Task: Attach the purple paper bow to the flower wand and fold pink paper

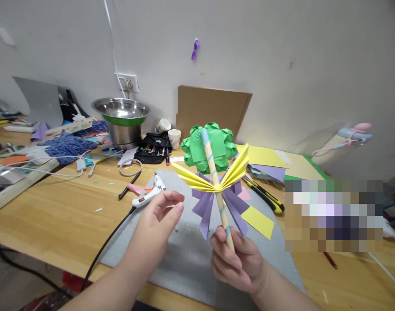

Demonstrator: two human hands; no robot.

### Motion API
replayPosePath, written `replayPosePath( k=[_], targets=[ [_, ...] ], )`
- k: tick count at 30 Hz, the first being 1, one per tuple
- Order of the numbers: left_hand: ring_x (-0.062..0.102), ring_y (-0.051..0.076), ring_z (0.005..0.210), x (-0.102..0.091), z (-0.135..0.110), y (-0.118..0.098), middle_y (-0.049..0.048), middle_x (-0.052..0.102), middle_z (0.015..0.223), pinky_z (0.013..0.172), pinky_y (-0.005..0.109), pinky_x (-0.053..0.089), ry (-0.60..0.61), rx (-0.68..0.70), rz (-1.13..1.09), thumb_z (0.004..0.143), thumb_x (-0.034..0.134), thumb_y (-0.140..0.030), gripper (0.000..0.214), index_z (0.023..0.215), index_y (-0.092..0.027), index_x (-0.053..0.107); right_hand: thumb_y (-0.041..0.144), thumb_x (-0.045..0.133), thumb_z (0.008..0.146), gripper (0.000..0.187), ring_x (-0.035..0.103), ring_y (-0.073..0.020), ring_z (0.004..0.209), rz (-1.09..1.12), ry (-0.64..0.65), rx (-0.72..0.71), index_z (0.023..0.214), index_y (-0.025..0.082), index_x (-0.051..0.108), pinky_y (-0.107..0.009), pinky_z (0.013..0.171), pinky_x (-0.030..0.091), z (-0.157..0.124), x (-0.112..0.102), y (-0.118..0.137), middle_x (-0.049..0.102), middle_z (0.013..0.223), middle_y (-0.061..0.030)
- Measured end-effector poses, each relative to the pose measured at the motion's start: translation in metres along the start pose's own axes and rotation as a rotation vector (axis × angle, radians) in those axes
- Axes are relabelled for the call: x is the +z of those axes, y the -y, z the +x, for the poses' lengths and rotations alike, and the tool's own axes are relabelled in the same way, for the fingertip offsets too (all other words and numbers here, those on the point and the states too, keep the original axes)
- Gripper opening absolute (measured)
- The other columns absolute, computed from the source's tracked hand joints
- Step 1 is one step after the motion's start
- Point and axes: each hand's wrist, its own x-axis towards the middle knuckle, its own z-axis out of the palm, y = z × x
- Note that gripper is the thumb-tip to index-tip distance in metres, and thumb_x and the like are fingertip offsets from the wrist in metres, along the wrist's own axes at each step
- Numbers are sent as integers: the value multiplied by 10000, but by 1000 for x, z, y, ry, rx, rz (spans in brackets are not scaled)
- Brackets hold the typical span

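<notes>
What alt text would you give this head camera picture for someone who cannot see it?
The right hand holds up a wooden stick carrying a green folded paper flower and yellow and purple pleated paper fans. The left hand, fingers pinched, hovers above a grey mat near a white glue gun on a cluttered wooden table.

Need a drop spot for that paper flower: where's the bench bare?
Bare: grey mat under both hands, and wood between glue gun and near edge. Crowded: back left around the steel bowl; papers and knives right of the flower.
</notes>
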Motion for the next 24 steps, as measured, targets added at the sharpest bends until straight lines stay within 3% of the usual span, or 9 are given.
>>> replayPosePath(
  k=[4,9,14,20,24],
  targets=[
    [558,199,881,16,-3,14,27,618,884,806,331,436,17,-37,-59,798,632,-273,92,867,-213,628,515,682,780,292,327,-27,290,-125,-180,-91,888,244,692,-181,359,250,4,1,-1,468,510,99],
    [575,207,873,33,-3,22,46,637,917,819,331,461,185,-19,-148,786,673,-273,135,906,-217,698,443,763,730,303,508,-64,429,-338,-461,-287,816,157,710,-197,405,219,12,3,-1,582,597,30],
    [548,162,620,53,4,31,19,579,777,526,284,506,307,-59,-320,762,692,-373,186,854,-212,703,389,785,715,250,481,-60,452,-465,-666,-406,684,152,711,-196,420,270,16,3,0,570,580,35],
    [518,134,502,61,14,45,1,588,645,435,256,475,345,-185,-484,756,694,-331,164,841,-192,678,433,800,674,342,442,-53,425,-490,-751,-407,890,172,753,-186,403,289,18,5,-2,557,544,44],
    [551,143,527,55,22,46,33,627,684,439,249,473,365,-257,-550,739,706,-329,194,827,-157,687,439,794,677,321,461,-50,396,-471,-734,-339,783,142,736,-182,392,268,16,9,-8,563,539,30]
  ],
)
